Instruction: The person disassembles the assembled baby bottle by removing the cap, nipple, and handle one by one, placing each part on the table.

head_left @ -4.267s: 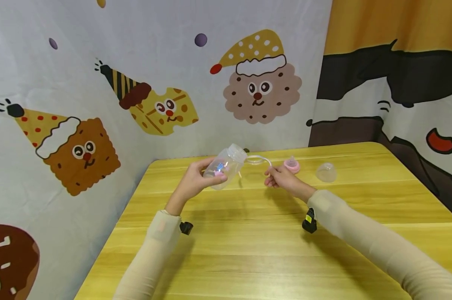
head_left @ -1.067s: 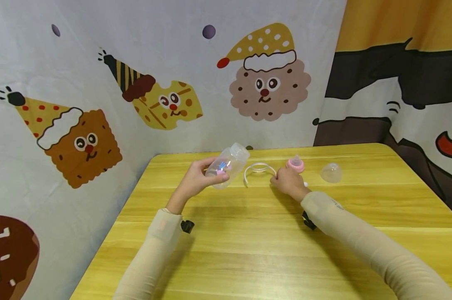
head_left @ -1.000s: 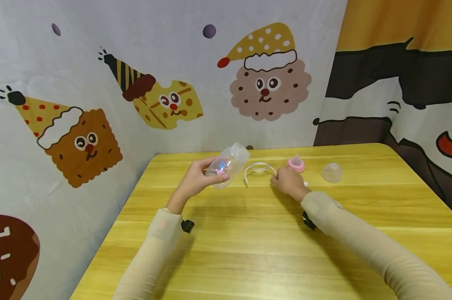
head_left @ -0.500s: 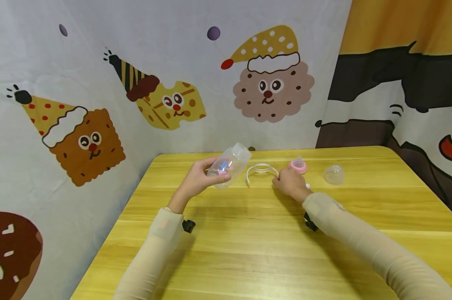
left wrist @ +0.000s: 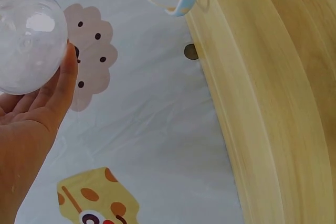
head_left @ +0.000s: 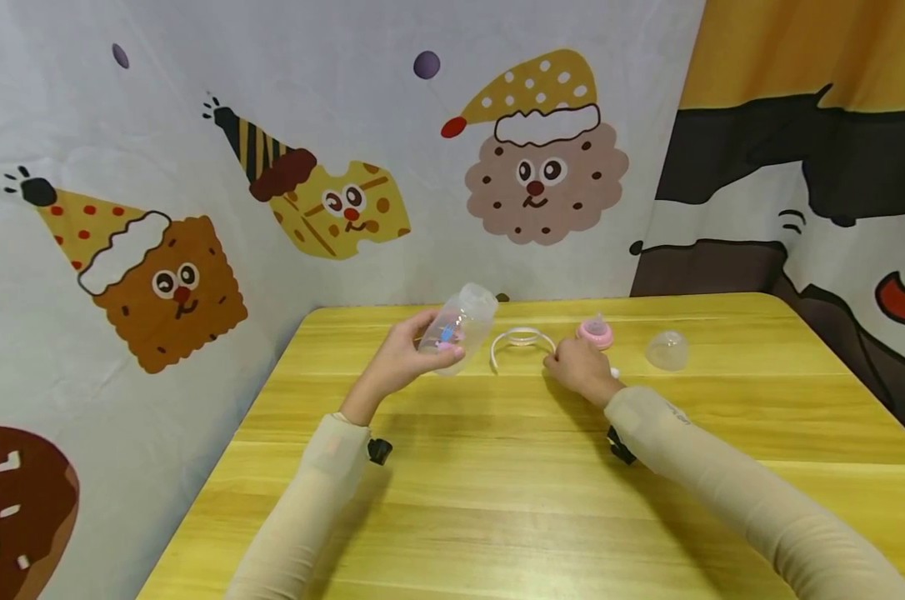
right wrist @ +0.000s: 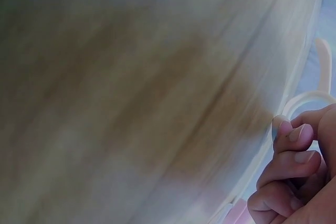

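My left hand [head_left: 407,354] grips a clear baby bottle [head_left: 471,321] with a pink and blue print, tilted with its neck up and to the right. In the left wrist view the bottle's rounded end [left wrist: 31,40] sits against the fingers. My right hand [head_left: 582,367] is low over the table and pinches a white bottle handle [head_left: 522,333], a ring with curved arms. The handle stands apart from the bottle. Fingers hide part of it; a small white end shows beside the right wrist. In the right wrist view the ring [right wrist: 310,95] appears beyond curled fingers.
Behind the right hand, a pink collar with a clear nipple [head_left: 595,332] stands on the wooden table [head_left: 490,500]. Farther right is a clear domed cap [head_left: 667,350]. A printed cloth backdrop [head_left: 377,108] rises along the table's back and left edges.
Since the oldest frame, my right hand has lowered the handle from near the bottle's neck to the table. Lately the right hand stays put, while the bottle tips slightly more upright.
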`<control>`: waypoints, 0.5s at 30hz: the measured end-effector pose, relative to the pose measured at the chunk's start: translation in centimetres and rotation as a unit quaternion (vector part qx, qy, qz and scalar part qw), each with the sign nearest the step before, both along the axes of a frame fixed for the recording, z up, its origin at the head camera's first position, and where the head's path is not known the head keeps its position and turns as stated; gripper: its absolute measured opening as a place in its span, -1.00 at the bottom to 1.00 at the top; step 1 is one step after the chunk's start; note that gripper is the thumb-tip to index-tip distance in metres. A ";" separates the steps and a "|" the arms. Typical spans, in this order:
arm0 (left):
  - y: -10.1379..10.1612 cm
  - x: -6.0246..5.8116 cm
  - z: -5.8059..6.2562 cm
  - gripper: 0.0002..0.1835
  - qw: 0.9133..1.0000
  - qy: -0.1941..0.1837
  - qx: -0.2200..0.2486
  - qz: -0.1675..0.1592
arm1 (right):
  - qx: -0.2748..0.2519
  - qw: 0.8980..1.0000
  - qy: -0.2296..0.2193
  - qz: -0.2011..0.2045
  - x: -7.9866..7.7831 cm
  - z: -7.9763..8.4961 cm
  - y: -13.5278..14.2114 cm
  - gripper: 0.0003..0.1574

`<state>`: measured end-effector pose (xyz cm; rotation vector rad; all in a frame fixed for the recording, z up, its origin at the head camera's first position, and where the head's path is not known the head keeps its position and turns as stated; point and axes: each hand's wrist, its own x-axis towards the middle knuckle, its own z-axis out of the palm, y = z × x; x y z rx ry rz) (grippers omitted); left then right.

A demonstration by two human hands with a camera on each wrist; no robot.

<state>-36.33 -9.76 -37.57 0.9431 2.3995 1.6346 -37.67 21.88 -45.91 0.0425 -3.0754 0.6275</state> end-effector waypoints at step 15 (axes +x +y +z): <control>0.2 0.4 0.8 -0.40 0.999 -0.023 0.015 0.020 | -0.003 1.000 -0.010 -0.001 0.3 0.2 -0.1 -0.45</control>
